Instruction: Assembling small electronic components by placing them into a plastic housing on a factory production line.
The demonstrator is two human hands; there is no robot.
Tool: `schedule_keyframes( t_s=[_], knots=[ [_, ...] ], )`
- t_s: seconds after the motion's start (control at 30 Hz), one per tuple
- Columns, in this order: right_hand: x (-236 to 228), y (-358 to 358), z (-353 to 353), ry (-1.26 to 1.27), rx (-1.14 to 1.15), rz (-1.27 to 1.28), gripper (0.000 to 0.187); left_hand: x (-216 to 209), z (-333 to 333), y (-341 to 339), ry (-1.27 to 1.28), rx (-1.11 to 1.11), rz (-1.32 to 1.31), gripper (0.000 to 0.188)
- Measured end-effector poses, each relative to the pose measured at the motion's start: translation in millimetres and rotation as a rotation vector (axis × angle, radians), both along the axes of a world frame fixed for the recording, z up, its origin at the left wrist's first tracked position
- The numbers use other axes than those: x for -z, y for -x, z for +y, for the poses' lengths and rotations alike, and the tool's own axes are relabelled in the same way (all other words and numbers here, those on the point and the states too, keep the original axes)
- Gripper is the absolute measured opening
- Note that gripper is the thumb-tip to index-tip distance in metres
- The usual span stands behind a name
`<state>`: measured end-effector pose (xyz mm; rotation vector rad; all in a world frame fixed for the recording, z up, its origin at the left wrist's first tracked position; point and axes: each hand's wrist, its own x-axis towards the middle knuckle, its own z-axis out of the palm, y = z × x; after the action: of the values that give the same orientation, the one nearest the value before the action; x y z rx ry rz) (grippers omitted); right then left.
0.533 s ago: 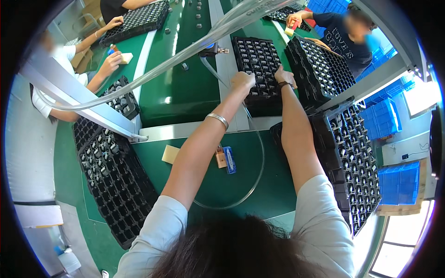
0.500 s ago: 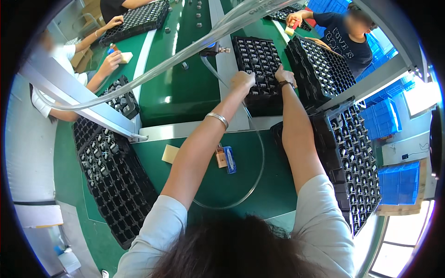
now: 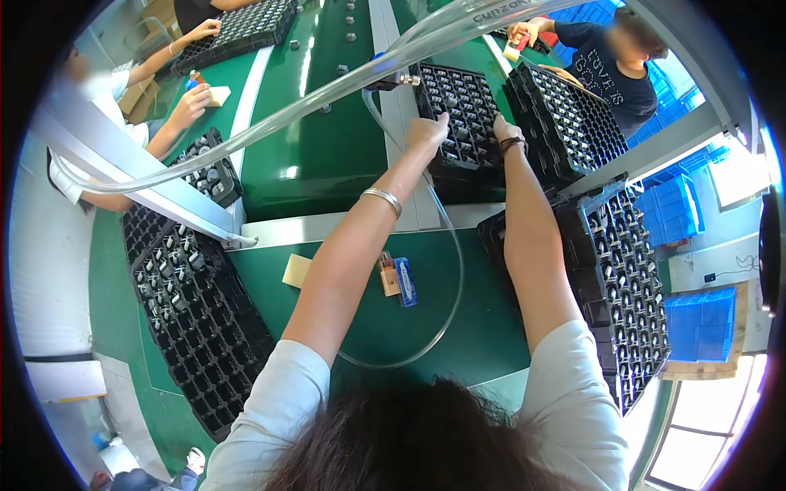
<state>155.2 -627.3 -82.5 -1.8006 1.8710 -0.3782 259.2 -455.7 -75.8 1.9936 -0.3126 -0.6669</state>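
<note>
A black compartment tray (image 3: 460,108) filled with small metal parts lies on the far side of the bench, between my arms. My left hand (image 3: 429,133) grips its near left edge, thumb over the rim. On the opposite side, my right hand (image 3: 508,133) grips the right edge, its fingers partly hidden behind the tray. Below my forearms, a blue box-shaped item (image 3: 405,282) and a tan block with metal pins (image 3: 388,277) lie side by side on the green bench. A pale yellow block (image 3: 296,270) sits partly behind my left forearm.
Stacked black trays (image 3: 565,123) stand right of the held tray, with another full tray (image 3: 630,295) nearer. A partly filled tray (image 3: 196,303) is at left. A clear tube (image 3: 278,123) crosses above a green conveyor (image 3: 319,172). Co-workers sit at both sides.
My hands and the tray have shifted slightly away from me, and the view has moved a little. At the lower left, a person's shoe and dark clothing have come further into view.
</note>
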Motion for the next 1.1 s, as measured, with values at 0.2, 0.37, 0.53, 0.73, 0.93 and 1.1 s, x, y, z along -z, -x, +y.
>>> schedule_keyframes(
  t_s=[0.2,0.37,0.53,0.73,0.93,1.1],
  knots=[
    [-26.6,-11.4,46.7,-0.035,0.141,-0.103,0.066,-2.6,16.4,-16.5,0.203,0.061,-0.1,0.062],
    [-34.5,-20.6,56.2,0.073,0.122,-0.17,0.064,-10.2,26.9,-19.1,0.269,-0.01,-0.332,0.063],
    [-44.7,-13.0,53.5,0.141,0.172,-0.199,0.058,-37.2,30.4,-6.0,0.29,0.066,-0.257,0.067],
    [-112.2,-40.7,70.3,0.146,0.017,-0.139,0.064,-52.6,29.1,-45.6,0.29,-0.124,-0.518,0.053],
    [-187.7,-42.5,83.4,0.205,-0.146,-0.226,0.073,-126.8,57.8,-41.6,0.556,-0.083,-0.249,0.061],
    [-240.3,-25.1,89.7,0.309,-0.272,-0.203,0.076,-181.9,79.0,14.2,0.576,-0.254,-0.339,0.061]
  ],
)
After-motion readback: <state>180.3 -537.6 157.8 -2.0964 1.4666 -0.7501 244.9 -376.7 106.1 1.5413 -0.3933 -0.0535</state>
